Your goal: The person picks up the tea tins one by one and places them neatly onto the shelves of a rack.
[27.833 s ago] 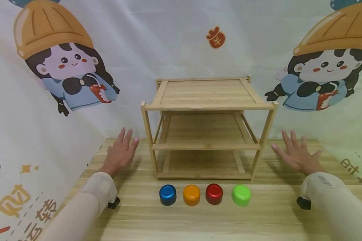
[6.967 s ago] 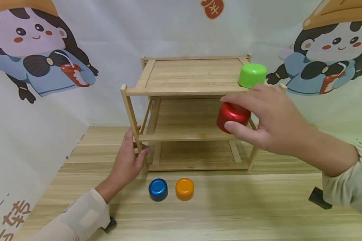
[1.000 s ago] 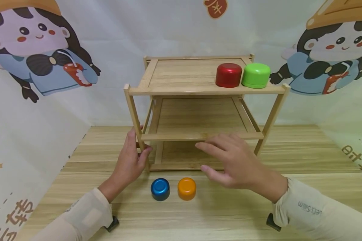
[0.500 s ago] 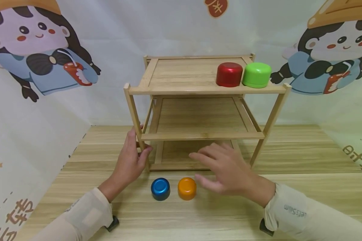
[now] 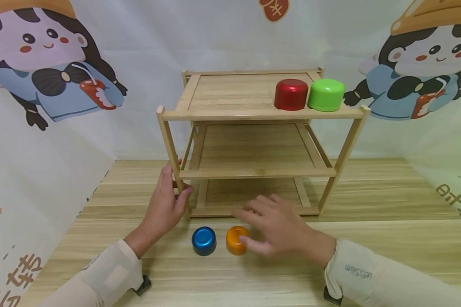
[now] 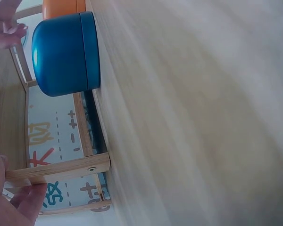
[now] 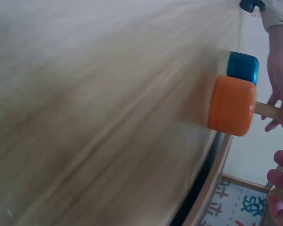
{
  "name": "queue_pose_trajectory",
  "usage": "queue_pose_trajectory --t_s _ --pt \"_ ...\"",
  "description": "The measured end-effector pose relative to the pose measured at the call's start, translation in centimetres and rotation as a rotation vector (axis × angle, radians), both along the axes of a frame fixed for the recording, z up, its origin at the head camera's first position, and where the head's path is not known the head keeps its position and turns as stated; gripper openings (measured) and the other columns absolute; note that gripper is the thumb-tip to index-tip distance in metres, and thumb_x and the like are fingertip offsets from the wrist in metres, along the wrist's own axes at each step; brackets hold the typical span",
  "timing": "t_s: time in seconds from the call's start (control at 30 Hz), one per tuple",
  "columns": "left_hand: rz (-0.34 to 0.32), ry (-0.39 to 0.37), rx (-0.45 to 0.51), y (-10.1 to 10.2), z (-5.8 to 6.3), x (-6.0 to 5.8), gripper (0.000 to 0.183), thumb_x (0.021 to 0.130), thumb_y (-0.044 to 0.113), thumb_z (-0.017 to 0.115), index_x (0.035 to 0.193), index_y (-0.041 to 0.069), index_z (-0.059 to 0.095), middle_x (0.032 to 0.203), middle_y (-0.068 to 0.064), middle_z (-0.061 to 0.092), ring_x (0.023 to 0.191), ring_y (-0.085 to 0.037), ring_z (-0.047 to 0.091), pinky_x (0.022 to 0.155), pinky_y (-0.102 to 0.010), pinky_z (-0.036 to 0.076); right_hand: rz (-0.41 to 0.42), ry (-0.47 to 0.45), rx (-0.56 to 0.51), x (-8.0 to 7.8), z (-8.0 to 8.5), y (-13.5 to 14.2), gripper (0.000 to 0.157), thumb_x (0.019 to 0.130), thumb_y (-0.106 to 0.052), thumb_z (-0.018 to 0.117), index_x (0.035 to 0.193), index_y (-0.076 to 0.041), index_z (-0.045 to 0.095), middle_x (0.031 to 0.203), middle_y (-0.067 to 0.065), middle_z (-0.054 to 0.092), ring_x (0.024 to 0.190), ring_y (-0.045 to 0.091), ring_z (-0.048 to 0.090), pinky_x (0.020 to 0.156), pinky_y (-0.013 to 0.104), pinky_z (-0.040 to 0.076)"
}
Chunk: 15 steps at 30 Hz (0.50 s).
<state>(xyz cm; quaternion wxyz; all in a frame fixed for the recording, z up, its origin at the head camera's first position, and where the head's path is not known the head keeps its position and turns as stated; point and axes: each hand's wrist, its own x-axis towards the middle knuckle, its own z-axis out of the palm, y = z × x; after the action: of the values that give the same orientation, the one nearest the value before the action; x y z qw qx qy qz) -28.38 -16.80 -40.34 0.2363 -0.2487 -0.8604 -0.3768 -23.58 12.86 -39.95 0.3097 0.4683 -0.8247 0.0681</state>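
Observation:
A wooden three-tier rack [image 5: 257,173] stands on the table. My left hand [image 5: 164,204] grips its left front post, thumb in front and fingers behind. My right hand [image 5: 274,226], fingers spread and slightly bent, hovers beside and above a small round orange canister [image 5: 235,238]; its thumb overlaps the canister's right side in the head view. The right wrist view shows a gap between the fingertips [image 7: 278,178] and the orange canister. A matching blue canister [image 5: 203,241] sits just left of it. On the top shelf, at the front right, stand a red canister [image 5: 290,94] and a green canister [image 5: 326,95].
The wood-grain table [image 5: 230,281] extends in front of and beside the rack. A white printed cloth [image 5: 150,85] hangs behind and along both sides. The rack's middle shelf [image 5: 253,147] and front posts lie close to my hands.
The green and red canisters have gone from the table to the top shelf, the red one carried by my right hand. Lately that hand has moved down and left to the orange canister.

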Motion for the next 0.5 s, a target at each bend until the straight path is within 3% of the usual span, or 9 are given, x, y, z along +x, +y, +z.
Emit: queue_pose_trajectory --t_s 0.2,0.5 --pt "-0.003 0.006 0.000 0.0 0.0 0.0 0.074 0.097 -0.002 0.065 0.157 0.008 0.022 0.129 -0.021 0.047 0.098 -0.032 0.071 0.073 -0.040 0.066 -0.010 -0.031 0.040 0.2 -0.7 -0.3 0.048 0.092 -0.054 0.059 0.127 -0.023 0.069 0.106 -0.006 0.071 0.089 0.012 0.062 0.065 0.027 0.044" --pt "0.002 0.000 -0.004 0.0 0.0 0.0 0.076 0.097 -0.001 0.066 0.158 0.011 0.021 0.130 -0.021 0.047 0.098 -0.032 0.071 0.073 -0.040 0.066 -0.009 -0.113 0.059 0.4 -1.5 -1.0 0.048 0.089 -0.054 0.066 0.127 -0.025 0.068 0.108 -0.006 0.071 0.099 0.016 0.065 0.078 0.040 0.057"
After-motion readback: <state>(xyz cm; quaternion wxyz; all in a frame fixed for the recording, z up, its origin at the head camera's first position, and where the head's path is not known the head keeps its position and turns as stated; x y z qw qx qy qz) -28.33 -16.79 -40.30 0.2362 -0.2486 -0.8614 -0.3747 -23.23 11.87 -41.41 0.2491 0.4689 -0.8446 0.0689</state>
